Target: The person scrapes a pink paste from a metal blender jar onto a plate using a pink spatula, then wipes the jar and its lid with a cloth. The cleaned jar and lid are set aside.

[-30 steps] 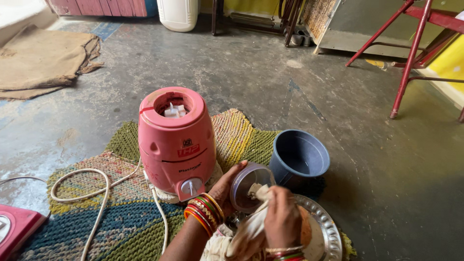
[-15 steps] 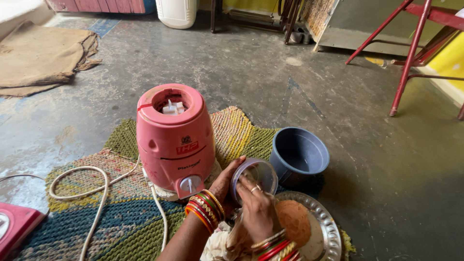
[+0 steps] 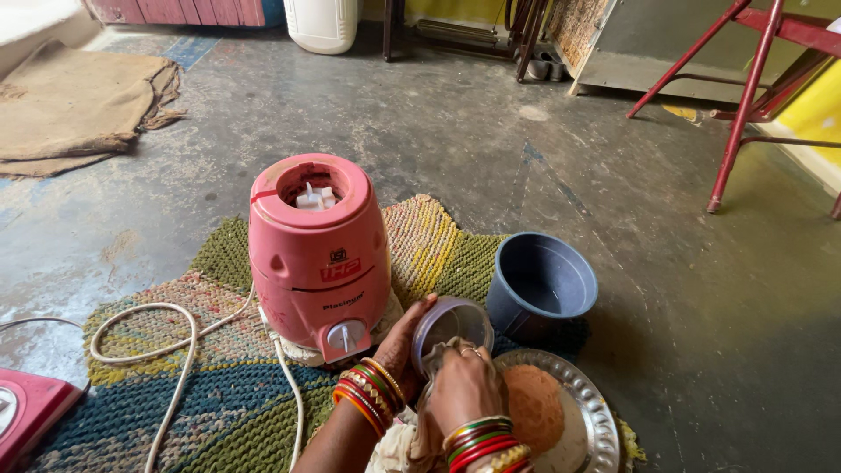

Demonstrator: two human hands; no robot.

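Observation:
My left hand point(image 3: 405, 337) grips a clear round lid point(image 3: 451, 321) from its left side, tilted up just right of the pink mixer base point(image 3: 319, 254). My right hand point(image 3: 462, 390) holds a pale cloth point(image 3: 429, 420) bunched against the lid's inner face. Both wrists carry coloured bangles. Below my right hand a steel plate point(image 3: 597, 420) holds a heap of brown powder point(image 3: 533, 405).
A grey-blue tub point(image 3: 541, 285) stands right of the lid. The mixer sits on a woven multicoloured mat point(image 3: 219, 403), its white cord point(image 3: 175, 350) looping left. A pink object's corner point(image 3: 26, 420) shows at lower left. Red metal frame legs point(image 3: 745, 96) stand far right.
My right hand has kept working the cloth over the inside of the lid, shifting lower and closer. The lid stays in my left hand; the view has barely moved.

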